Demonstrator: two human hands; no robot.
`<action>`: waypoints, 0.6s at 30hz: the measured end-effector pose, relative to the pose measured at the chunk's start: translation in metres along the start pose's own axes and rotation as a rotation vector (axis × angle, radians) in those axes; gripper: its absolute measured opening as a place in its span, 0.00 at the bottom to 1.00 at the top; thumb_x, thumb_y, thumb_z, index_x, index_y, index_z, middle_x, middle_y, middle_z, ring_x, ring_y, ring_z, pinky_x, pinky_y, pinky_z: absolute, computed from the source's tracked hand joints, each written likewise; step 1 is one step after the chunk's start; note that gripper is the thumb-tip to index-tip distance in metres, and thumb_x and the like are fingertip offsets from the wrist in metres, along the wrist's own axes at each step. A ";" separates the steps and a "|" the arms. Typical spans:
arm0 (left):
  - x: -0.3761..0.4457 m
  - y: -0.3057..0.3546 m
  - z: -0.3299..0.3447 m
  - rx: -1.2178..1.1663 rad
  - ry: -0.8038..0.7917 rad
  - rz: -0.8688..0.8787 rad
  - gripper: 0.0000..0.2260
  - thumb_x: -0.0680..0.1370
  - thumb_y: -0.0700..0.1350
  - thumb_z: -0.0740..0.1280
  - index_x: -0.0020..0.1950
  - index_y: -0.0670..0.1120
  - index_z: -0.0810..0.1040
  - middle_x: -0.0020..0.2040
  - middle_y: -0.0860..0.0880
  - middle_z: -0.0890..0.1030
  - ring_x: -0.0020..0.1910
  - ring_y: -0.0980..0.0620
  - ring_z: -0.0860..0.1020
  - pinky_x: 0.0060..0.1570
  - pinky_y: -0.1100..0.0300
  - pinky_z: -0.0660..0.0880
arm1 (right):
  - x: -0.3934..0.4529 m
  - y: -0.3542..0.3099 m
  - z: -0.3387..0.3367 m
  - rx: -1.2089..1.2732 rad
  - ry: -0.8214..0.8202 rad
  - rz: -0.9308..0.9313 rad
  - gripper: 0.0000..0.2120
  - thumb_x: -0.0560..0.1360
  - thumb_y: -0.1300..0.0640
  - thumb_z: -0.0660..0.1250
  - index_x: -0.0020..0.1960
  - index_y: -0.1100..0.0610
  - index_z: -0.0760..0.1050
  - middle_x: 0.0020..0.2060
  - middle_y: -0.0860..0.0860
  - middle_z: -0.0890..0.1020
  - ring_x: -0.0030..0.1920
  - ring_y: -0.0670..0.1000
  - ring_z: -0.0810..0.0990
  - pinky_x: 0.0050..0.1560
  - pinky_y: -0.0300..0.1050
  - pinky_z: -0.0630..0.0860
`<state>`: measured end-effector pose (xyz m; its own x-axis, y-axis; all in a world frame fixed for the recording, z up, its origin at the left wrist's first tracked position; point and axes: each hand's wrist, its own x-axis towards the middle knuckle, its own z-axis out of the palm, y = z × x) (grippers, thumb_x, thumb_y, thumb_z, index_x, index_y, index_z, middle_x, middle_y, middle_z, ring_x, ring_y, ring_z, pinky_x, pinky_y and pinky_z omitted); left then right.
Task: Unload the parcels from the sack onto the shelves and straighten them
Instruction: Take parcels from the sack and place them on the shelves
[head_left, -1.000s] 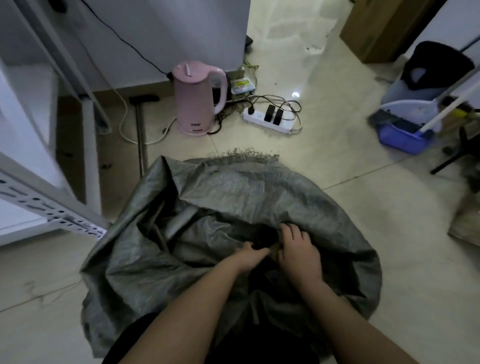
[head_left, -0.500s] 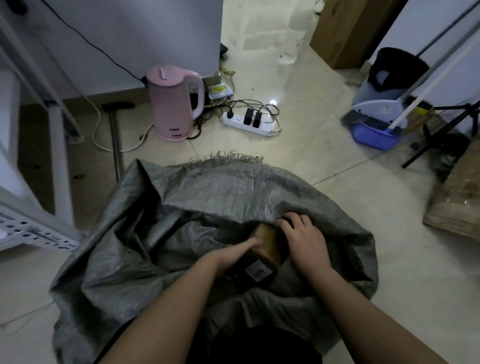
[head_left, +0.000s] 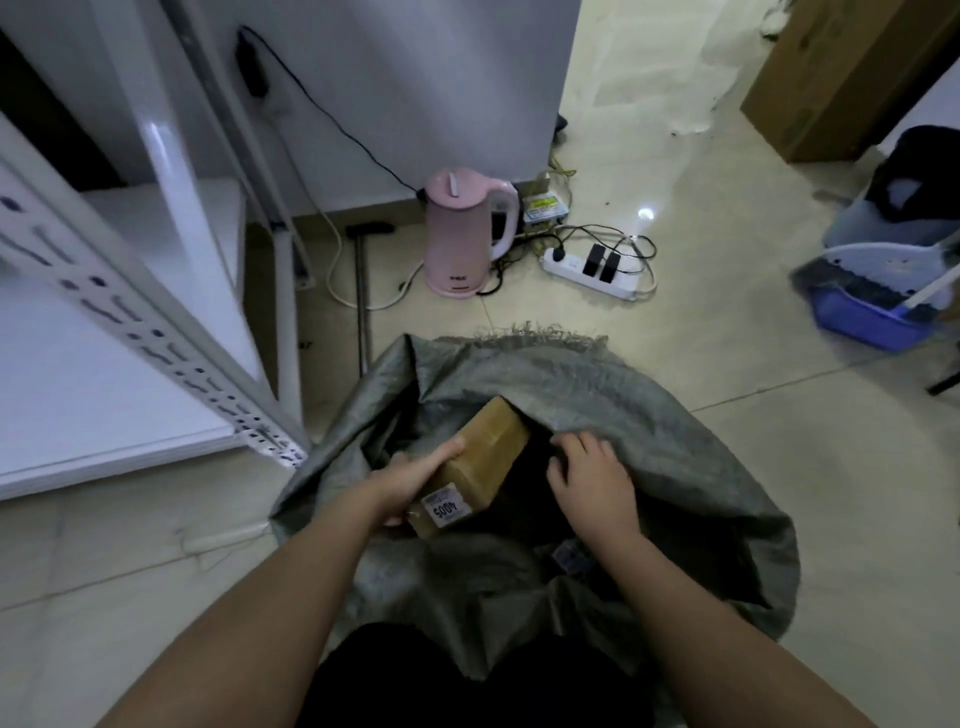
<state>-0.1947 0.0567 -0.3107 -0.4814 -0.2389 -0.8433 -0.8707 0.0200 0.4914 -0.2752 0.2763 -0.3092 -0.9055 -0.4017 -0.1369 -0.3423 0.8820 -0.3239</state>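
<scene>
Sack (head_left: 597, 395) on pale tiled floor (head_left: 779, 467)

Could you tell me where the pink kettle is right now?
The pink kettle stands on the floor beyond the sack, left of the power strip.

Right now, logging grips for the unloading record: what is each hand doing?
Left hand: grips the brown parcel.
Right hand: fingers curled at the sack opening; a grip cannot be told.
</scene>
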 end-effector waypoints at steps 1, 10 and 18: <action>-0.018 0.000 -0.006 0.089 0.089 0.035 0.55 0.55 0.80 0.64 0.74 0.50 0.62 0.70 0.44 0.69 0.65 0.42 0.70 0.53 0.55 0.73 | -0.002 -0.012 -0.010 0.106 -0.081 0.058 0.16 0.79 0.49 0.60 0.66 0.50 0.71 0.61 0.49 0.75 0.60 0.50 0.73 0.53 0.45 0.72; -0.222 0.040 -0.052 0.820 0.573 0.583 0.56 0.55 0.79 0.60 0.76 0.50 0.53 0.69 0.45 0.61 0.68 0.45 0.62 0.68 0.49 0.66 | -0.041 -0.122 -0.161 1.229 -0.402 0.721 0.32 0.77 0.39 0.61 0.76 0.48 0.53 0.67 0.55 0.72 0.60 0.59 0.77 0.43 0.48 0.78; -0.397 0.092 -0.123 0.826 0.555 0.788 0.56 0.56 0.77 0.65 0.76 0.53 0.49 0.73 0.46 0.60 0.72 0.46 0.61 0.71 0.52 0.63 | -0.078 -0.175 -0.328 1.283 -0.491 0.721 0.33 0.71 0.32 0.64 0.68 0.50 0.70 0.54 0.53 0.83 0.51 0.57 0.83 0.50 0.51 0.80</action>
<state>-0.0711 0.0341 0.0960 -0.9630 -0.2563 -0.0829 -0.2686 0.8910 0.3659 -0.2272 0.2339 0.0652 -0.5222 -0.2648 -0.8107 0.7840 0.2250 -0.5786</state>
